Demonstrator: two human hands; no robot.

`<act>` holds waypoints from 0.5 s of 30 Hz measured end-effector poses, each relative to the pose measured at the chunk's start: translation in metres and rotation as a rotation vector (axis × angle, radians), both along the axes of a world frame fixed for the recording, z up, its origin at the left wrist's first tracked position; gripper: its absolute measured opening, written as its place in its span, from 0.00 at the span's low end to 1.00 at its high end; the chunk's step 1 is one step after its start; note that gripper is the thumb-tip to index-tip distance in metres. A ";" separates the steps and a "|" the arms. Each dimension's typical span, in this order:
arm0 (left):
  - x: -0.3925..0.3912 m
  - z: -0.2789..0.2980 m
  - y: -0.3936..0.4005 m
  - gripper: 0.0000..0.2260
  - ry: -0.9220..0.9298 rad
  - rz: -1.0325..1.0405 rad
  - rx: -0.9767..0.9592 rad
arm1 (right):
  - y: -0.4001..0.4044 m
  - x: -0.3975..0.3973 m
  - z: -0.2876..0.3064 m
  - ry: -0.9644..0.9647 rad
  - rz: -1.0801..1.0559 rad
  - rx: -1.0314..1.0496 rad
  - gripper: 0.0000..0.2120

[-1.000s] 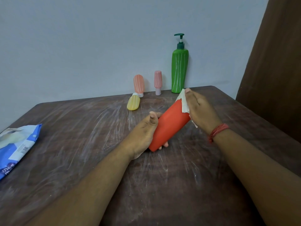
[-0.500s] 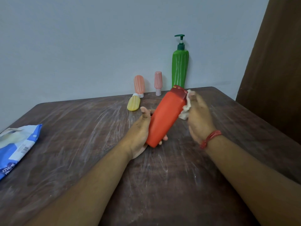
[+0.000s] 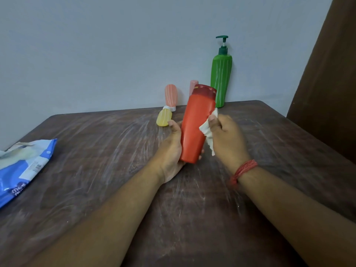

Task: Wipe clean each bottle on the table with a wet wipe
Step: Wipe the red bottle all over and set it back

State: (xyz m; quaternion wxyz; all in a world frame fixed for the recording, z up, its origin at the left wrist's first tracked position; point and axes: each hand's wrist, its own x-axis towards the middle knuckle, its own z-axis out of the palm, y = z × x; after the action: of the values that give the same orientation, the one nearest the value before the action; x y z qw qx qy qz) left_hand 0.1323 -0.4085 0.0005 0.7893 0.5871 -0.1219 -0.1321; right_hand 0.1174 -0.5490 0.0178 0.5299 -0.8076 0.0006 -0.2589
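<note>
My left hand [image 3: 171,151] grips the lower part of a red bottle [image 3: 196,128], held almost upright above the table with its dark red cap on top. My right hand [image 3: 225,137] presses a crumpled white wet wipe [image 3: 207,132] against the bottle's right side. At the back by the wall stand a tall green pump bottle [image 3: 221,78] and a small peach bottle [image 3: 171,97]. A small pink bottle [image 3: 192,85] is mostly hidden behind the red one. A small yellow bottle [image 3: 164,117] lies on its side.
The dark wooden table [image 3: 96,170] has whitish smears. A blue wet wipe pack [image 3: 21,166] lies at the left edge. A grey wall closes the back, and a brown panel [image 3: 327,74] stands at the right.
The red bottle has swung from lying tilted to nearly upright. My right hand with the wipe has slid from the cap end down to the bottle's right side.
</note>
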 end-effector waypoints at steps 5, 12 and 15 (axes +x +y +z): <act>0.007 0.001 0.007 0.32 0.061 0.146 -0.087 | 0.020 -0.013 -0.011 0.183 0.323 0.071 0.11; 0.012 -0.001 0.015 0.32 0.189 0.218 -0.271 | 0.020 -0.015 -0.012 0.204 0.489 -0.007 0.07; 0.010 -0.002 0.017 0.29 0.214 0.160 -0.325 | 0.017 -0.014 -0.012 0.217 0.534 0.018 0.07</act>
State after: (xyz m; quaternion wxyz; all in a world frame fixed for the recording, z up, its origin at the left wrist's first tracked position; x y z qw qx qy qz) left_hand 0.1426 -0.3912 -0.0014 0.8900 0.4426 -0.0102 -0.1092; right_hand 0.1033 -0.5322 0.0057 0.5831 -0.7975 -0.1530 -0.0224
